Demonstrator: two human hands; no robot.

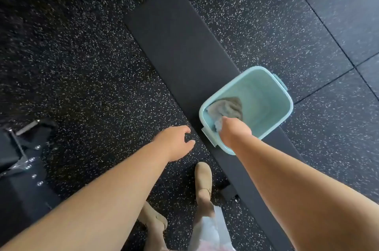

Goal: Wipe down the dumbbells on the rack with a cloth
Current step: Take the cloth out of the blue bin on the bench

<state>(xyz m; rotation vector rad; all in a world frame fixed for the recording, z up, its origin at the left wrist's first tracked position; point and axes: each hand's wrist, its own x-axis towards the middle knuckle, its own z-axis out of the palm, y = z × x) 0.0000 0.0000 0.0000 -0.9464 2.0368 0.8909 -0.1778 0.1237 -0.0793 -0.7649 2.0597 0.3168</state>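
Evidently mint bucket [268, 95] sits on black bench [174, 35]; inside, right hand [233, 130] grips grey cloth [225, 107], fingertips hidden. Left hand [174, 142] loosely spread, empty, above speckled floor [82, 66].

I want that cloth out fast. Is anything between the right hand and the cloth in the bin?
Nothing visible. The right hand is inside the bin, already gripping the cloth; the bin has no lid.

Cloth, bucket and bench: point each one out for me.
cloth [225, 108], head view, bunched grey folds inside the bucket.
bucket [268, 95], head view, bare inner wall.
bench [174, 45], head view, bare top of the pad.
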